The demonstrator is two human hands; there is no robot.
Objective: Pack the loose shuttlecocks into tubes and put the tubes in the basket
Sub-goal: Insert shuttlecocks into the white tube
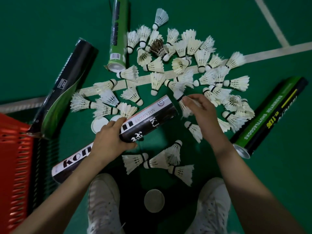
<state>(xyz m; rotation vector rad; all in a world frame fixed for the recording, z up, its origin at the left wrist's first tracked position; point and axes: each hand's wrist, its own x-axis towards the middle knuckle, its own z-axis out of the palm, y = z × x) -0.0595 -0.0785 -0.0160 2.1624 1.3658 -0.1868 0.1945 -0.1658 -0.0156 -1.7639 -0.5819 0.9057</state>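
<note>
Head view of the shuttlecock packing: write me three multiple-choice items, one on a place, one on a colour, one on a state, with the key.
1. Where is the red basket?
A. At the view's left edge
B. At the top centre
C. At the far right

2. What colour is the tube that the left hand grips?
A. Green
B. Black and white
C. Red

3. What is the right hand doing?
A. Lying flat and empty
B. Making an empty fist
C. Pinching a shuttlecock

Key: 1 A, its red mesh wall fills the lower left edge. 2 B, the tube has a black body with white bands and lettering. 3 C, its fingertips close on white feathers near the tube's far end.
</note>
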